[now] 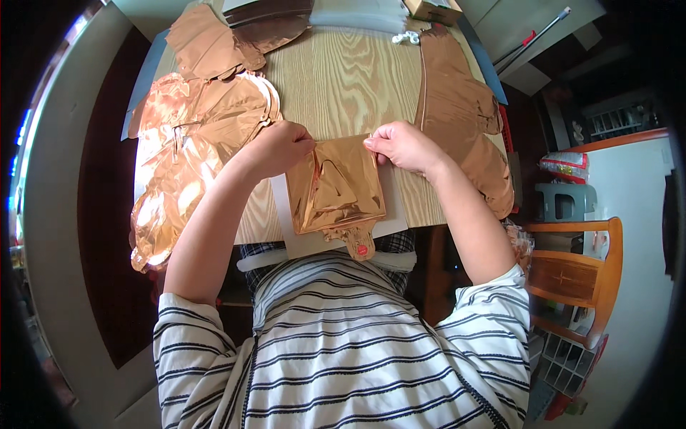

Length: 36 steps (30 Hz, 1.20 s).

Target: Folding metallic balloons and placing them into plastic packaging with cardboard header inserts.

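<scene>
A flat, folded copper-gold foil balloon [339, 189] lies in front of me at the near table edge, its narrow tail with a round red sticker pointing toward my lap. My left hand [280, 149] pinches its far left corner. At the far right corner, my right hand [404, 146] grips the foil between thumb and fingers. Under the balloon rests a pale grey board [284, 214], reaching past the table edge. The foil is creased and shiny, with a triangular fold showing in its middle.
Crumpled shiny foil balloons [186, 143] cover the table's left side, with flatter copper foil sheets [204, 43] behind. More flat foil balloons [457, 107] lie along the right. Clear plastic sleeves [361, 16], a small white object [406, 37] and a cardboard box [434, 10] stand at the back. A wooden chair [572, 275] is right.
</scene>
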Tool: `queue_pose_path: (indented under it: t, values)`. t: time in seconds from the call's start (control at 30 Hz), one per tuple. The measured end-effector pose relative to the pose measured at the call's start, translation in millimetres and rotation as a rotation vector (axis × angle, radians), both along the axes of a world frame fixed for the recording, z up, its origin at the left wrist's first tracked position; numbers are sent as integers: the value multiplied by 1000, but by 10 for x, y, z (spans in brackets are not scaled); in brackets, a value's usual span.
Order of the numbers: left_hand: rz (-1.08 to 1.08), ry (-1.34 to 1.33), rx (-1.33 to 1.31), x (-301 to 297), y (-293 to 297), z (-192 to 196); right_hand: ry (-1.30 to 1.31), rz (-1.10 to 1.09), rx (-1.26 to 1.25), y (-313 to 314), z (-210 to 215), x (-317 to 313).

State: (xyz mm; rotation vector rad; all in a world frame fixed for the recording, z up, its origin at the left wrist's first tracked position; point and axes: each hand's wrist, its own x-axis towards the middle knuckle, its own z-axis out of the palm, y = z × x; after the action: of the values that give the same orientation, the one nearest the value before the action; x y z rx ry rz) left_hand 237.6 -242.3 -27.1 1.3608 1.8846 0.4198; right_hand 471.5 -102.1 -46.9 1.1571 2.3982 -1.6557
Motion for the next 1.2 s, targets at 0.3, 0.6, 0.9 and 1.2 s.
queue_pose_path:
  t: [0.3,0.6,0.9,1.2]
  values:
    - [200,-314,66,-89,-217,98,-65,-27,45,-49,-27,-20]
    - [197,-197,153,-131,-280,-105,-155,16,130,-99,57,-75]
    - [248,24,250,-17,-308,-100,-240,167,699,-315,131,-86]
    - [222,269,403,74,-343,-290,-368,187,1012,-468,38,-128]
